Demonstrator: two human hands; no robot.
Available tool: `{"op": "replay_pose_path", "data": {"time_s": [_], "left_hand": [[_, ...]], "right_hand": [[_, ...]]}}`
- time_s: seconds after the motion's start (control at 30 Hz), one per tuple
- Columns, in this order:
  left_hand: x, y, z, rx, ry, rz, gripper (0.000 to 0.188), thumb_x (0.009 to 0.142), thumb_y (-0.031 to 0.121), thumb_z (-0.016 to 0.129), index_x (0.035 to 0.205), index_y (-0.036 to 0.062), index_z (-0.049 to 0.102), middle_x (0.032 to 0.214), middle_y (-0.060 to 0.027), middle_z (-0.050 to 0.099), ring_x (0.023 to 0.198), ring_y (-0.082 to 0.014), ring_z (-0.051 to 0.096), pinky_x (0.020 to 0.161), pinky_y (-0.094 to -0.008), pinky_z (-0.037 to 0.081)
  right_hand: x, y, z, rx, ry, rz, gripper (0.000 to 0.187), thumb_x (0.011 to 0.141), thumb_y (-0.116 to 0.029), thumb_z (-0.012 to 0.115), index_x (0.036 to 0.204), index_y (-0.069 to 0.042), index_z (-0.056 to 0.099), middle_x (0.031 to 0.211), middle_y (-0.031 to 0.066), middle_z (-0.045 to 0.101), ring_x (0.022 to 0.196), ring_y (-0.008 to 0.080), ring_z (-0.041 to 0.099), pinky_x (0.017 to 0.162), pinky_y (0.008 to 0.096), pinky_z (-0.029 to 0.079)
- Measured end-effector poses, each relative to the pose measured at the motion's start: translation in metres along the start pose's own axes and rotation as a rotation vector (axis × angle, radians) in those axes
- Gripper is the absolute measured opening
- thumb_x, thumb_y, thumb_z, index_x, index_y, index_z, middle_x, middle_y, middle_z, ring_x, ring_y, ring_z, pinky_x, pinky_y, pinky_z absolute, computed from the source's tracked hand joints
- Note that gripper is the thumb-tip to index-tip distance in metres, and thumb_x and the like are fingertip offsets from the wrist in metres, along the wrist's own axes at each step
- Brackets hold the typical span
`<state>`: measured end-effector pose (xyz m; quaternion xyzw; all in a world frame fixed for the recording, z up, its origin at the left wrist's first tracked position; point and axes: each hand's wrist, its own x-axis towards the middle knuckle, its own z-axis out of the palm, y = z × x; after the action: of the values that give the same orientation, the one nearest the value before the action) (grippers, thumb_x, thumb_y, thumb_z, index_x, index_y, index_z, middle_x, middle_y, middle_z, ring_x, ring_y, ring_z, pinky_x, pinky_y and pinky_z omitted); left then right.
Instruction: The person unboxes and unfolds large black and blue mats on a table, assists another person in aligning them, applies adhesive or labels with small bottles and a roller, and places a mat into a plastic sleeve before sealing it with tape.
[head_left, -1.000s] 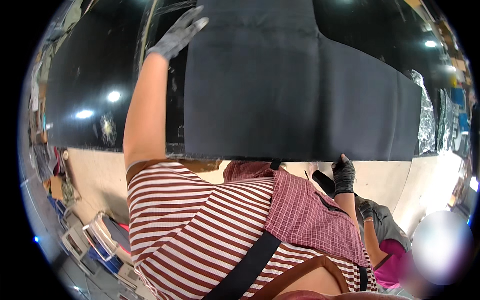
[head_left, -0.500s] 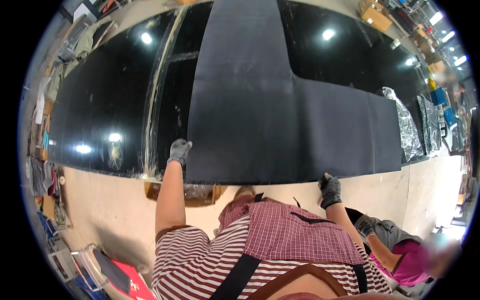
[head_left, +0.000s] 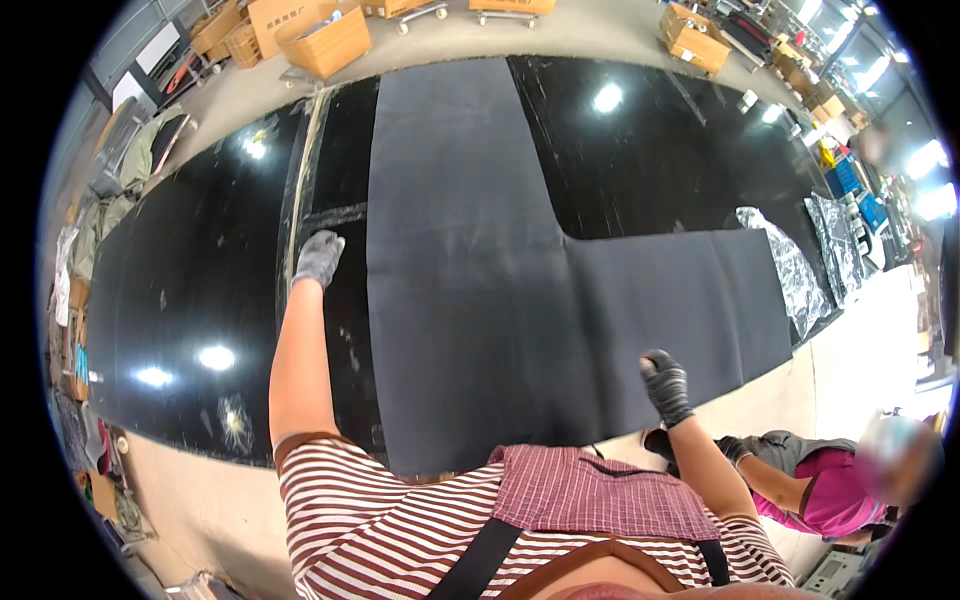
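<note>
A large dark grey L-shaped sheet lies on the glossy black tabletop, one arm running to the far side and the other to the right. My left hand, in a grey glove, is above the black surface, left of the sheet's long edge and beside a pale taped seam. Its fingers are curled together, with nothing visible in them. Over the right arm of the sheet, near its front edge, is my gloved right hand. The fingers are closed, and whatever they may hold is hidden.
Crumpled clear plastic lies at the table's right end. A person in a magenta top is close by on my right, one gloved hand near my right arm. Cardboard boxes stand beyond the far edge.
My body has leaned in over the front edge. The left hand moved away from the sheet's left edge, up and left; the right hand went from the front edge to over the sheet.
</note>
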<state>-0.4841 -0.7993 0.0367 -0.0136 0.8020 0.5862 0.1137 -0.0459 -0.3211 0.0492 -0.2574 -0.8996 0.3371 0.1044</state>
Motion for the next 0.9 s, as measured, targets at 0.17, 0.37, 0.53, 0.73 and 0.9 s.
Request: {"op": "replay_pose_path", "data": {"time_s": [0.17, 0.37, 0.53, 0.73, 0.9], "left_hand": [[0.144, 0.052, 0.082, 0.368, 0.019, -0.038, 0.040, 0.085, 0.022, 0.061, 0.119, 0.0017, 0.052, 0.118, -0.0144, 0.057, 0.109, -0.0250, 0.054, 0.095, -0.0337, 0.041], [0.266, 0.055, 0.127, 0.625, 0.140, 0.012, 0.052, 0.085, 0.032, 0.057, 0.127, 0.0046, 0.046, 0.125, -0.0168, 0.052, 0.117, -0.0293, 0.050, 0.098, -0.0343, 0.040], [0.341, 0.045, 0.148, 0.688, 0.292, -0.061, 0.058, 0.082, 0.040, 0.055, 0.129, 0.0067, 0.044, 0.128, -0.0192, 0.050, 0.118, -0.0339, 0.049, 0.099, -0.0390, 0.039], [0.417, 0.070, 0.156, 0.516, 0.106, -0.163, 0.057, 0.084, 0.044, 0.055, 0.119, 0.0002, 0.054, 0.124, -0.0210, 0.053, 0.120, -0.0328, 0.047, 0.100, -0.0382, 0.035], [0.450, 0.067, 0.125, 0.604, 0.057, 0.111, 0.037, 0.083, 0.023, 0.059, 0.114, 0.0024, 0.059, 0.111, -0.0135, 0.062, 0.107, -0.0261, 0.055, 0.096, -0.0343, 0.039]], "right_hand": [[0.100, -0.077, 0.088, -0.235, -0.065, -0.498, 0.034, 0.073, -0.013, 0.062, 0.107, -0.006, 0.057, 0.113, 0.0132, 0.057, 0.106, 0.0314, 0.052, 0.093, 0.0411, 0.041], [0.115, -0.075, 0.152, -0.551, -0.103, -0.483, 0.050, 0.080, -0.037, 0.059, 0.125, -0.017, 0.048, 0.133, 0.0071, 0.042, 0.123, 0.0254, 0.039, 0.102, 0.0453, 0.027], [0.114, -0.079, 0.151, -0.501, -0.207, -0.452, 0.049, 0.079, -0.035, 0.058, 0.124, -0.016, 0.050, 0.131, 0.0082, 0.044, 0.124, 0.0266, 0.038, 0.105, 0.0450, 0.023], [0.118, -0.082, 0.148, -0.518, -0.231, -0.378, 0.048, 0.081, -0.036, 0.058, 0.125, -0.018, 0.049, 0.133, 0.0064, 0.044, 0.126, 0.0249, 0.036, 0.107, 0.0432, 0.021], [0.121, -0.087, 0.149, -0.489, -0.261, -0.400, 0.048, 0.082, -0.034, 0.057, 0.126, -0.017, 0.049, 0.134, 0.0066, 0.043, 0.128, 0.0251, 0.035, 0.107, 0.0435, 0.021]]}}
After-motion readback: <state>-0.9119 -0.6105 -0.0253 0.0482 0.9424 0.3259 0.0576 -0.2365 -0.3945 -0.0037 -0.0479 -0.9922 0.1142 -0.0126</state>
